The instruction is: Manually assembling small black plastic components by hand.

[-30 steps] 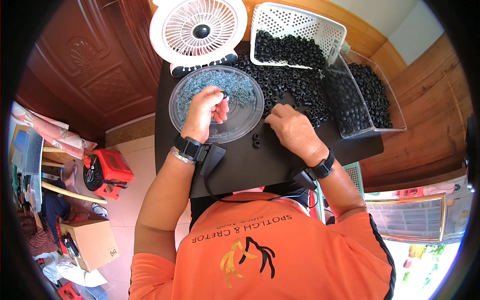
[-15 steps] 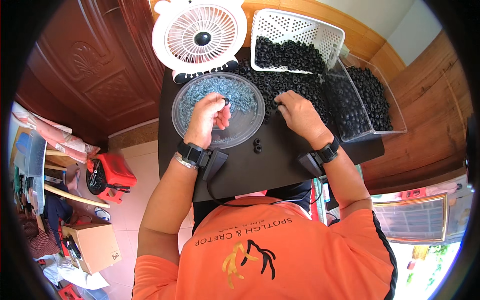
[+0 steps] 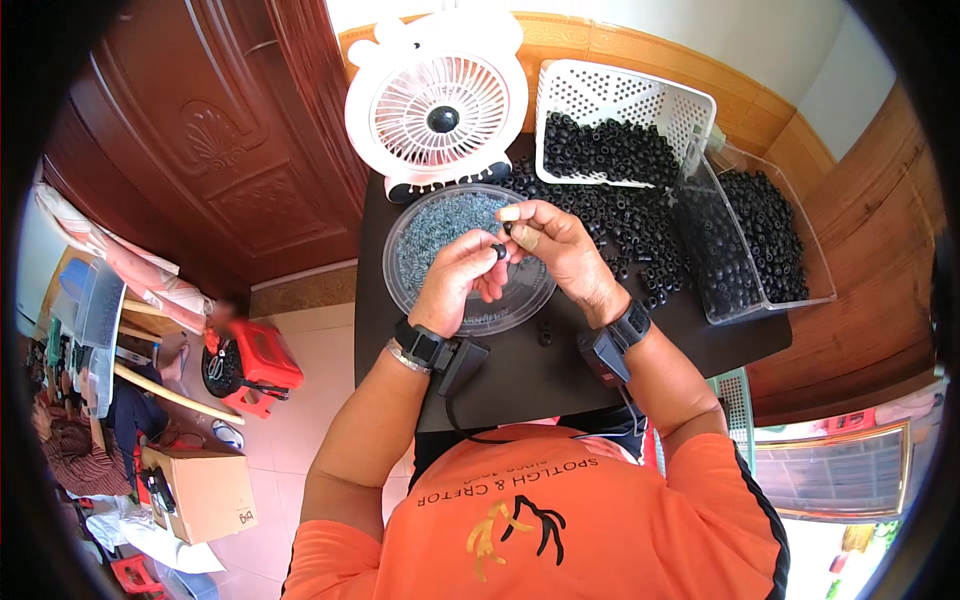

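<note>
Left of both hands, past the black table (image 3: 520, 385) edge, floor clutter: red stool (image 3: 255, 360), cardboard box (image 3: 200, 490). Left hand (image 3: 455, 285) over the clear round dish (image 3: 430, 235) of small grey-blue bits, fingertips pinching a small black ring (image 3: 497, 251). Right hand (image 3: 555, 250) touching it, thumb and forefinger pinched at the same ring. Bare tabletop near the wrists, open room toward the near edge. Behind the hands, white fan (image 3: 437, 105). Right of them, loose black rings (image 3: 640, 240), white basket (image 3: 620, 120), clear tray (image 3: 765, 245) at the table's right edge.

Small black piece (image 3: 499, 251) between hands: mostly hidden by fingertips, shape unclear.
</note>
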Available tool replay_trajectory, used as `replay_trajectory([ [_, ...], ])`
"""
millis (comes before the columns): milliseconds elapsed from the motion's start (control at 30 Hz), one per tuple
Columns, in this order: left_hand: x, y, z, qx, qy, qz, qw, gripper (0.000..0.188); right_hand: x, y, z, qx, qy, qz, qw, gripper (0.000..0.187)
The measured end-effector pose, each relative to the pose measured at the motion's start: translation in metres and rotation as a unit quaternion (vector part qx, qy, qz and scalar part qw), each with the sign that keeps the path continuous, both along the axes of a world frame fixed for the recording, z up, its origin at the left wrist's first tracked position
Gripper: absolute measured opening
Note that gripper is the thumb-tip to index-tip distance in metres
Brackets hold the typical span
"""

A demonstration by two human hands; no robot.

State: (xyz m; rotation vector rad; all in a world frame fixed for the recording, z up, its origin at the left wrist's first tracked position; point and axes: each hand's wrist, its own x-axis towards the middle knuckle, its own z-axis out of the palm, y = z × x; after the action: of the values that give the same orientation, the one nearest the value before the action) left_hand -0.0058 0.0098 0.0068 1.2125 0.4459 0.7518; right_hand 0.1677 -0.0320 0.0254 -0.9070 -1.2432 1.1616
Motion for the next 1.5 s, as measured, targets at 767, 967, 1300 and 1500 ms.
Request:
replay_trajectory([
  [767,0.009,-0.005,-0.005,-0.015,0.022,0.005,1.000,0.021,0.012,-0.005,-0.011,-0.002,0.027,0.024,0.999,0.016],
  [967,0.008,-0.005,-0.006,0.000,0.041,0.009,0.999,0.020,0.015,-0.006,-0.009,0.012,-0.012,0.030,0.999,0.012],
  [1300,0.008,-0.007,-0.004,0.035,0.067,0.008,0.997,0.021,0.022,-0.004,-0.008,-0.002,0.017,0.042,0.999,0.013],
  [1500,0.007,-0.006,-0.003,0.041,0.063,-0.006,0.997,0.022,0.019,-0.006,-0.006,0.010,0.001,0.043,0.999,0.013],
])
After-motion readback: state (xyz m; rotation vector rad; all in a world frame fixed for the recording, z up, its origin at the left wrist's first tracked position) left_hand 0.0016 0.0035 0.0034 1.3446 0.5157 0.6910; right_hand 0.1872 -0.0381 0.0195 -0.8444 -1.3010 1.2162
